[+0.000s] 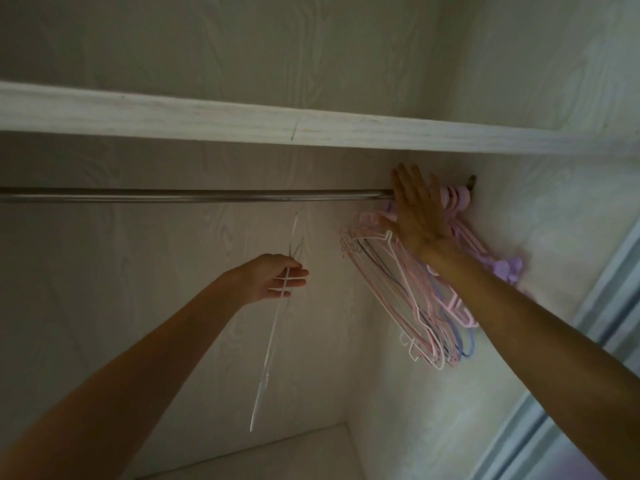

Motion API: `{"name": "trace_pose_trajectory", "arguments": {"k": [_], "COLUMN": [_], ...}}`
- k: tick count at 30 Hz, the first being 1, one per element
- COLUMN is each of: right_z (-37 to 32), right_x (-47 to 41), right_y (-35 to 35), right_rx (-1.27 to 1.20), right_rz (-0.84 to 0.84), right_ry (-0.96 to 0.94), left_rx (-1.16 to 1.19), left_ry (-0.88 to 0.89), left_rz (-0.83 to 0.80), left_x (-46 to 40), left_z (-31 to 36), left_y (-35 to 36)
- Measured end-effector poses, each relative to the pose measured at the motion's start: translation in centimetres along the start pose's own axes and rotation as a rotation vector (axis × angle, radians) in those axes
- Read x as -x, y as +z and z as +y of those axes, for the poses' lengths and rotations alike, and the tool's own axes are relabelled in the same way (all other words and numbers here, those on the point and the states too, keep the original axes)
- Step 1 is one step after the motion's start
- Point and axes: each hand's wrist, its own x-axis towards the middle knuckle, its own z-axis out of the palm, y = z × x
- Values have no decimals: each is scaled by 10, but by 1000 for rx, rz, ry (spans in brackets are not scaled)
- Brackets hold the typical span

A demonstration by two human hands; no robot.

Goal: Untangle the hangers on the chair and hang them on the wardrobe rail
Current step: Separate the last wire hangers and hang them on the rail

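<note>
Wardrobe interior, pale wood-grain walls (173,46), dim light. A white shelf (242,117) runs across the upper part; below it the metal rail (194,195) spans from the left edge to a bracket (471,180) on the right side wall

Left stretch of rail bare. Below it, left hand (277,277) reaches in, fingers curled round a thin white hanger (273,327), gripped near its top. Hanger seen nearly edge-on: slim wire-like frame, top end rising above the fingers toward the rail but not touching it, long lower part trailing down toward the wardrobe floor (294,448). Its hook is too thin and blurred to make out

Right end of rail: a bunch of hangers (408,306) hung close together, hooks crowded against the bracket. Mostly pink, some white, a few blue; thin frames with small notches at the shoulders. They swing tilted, lower bars pushed out toward the left and down. Behind them, against the right side wall, thicker lilac hangers (509,266), partly hidden by the forearm

Right hand (419,209) lies flat over the rail and the hooks of the bunch, fingers straight and spread, pointing up toward the shelf; palm pressing on the hangers, gripping nothing

Far right edge: a pale blue sliding-door frame (595,306), blurred
</note>
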Motion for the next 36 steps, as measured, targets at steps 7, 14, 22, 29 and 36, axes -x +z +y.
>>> {"name": "trace_pose_trajectory", "arguments": {"k": [7, 14, 22, 29, 36], "right_z": [-79, -79, -54, -34, -29], "right_x": [52, 67, 42, 50, 3], "right_y": [-30, -27, -18, -9, -7], "right_rx": [-689, -1179, -1236, -906, -365], "right_rz": [-696, -866, -649, -637, 89], "right_ry": [64, 196, 423, 334, 66], "left_rx": [-118, -77, -856, -1403, -1514], "left_ry": [7, 67, 626, 1032, 962], "left_rz": [-79, -134, 607, 878, 975], "left_x": [-6, -15, -8, -18, -22], "left_z": [13, 32, 56, 45, 25], "left_y": [26, 60, 61, 21, 27]}}
